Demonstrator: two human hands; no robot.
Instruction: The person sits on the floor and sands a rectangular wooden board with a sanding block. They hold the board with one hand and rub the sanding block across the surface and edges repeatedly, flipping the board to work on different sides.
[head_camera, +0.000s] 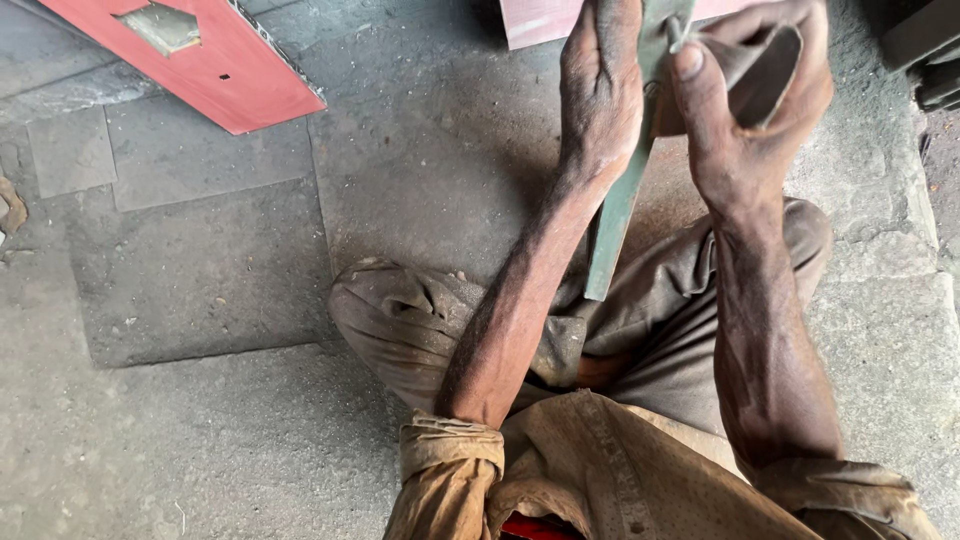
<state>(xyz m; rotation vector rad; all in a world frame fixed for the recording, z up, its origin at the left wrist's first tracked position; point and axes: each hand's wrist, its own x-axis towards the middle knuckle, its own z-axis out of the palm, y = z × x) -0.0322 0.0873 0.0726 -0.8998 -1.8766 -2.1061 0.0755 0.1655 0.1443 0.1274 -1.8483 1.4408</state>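
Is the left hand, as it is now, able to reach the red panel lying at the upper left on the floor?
Probably not directly. The left hand is wrapped around the greenish metal strip, which the right hand holds too. Bare stone floor lies between it and the red panel, unobstructed, but the grip would have to be released first.

Top edge chops off a lot here. The left hand (600, 85) loses its fingertips past the frame, so its hold on the flat green metal strip (617, 215) can't be made out. Above that hand, the strip's upper end is cut off too. Just right of the strip, the right hand (750, 110) wraps a dark curved piece (768, 75), too hidden to identify. Far left of the strip, the red panel (215, 65) runs out of frame.
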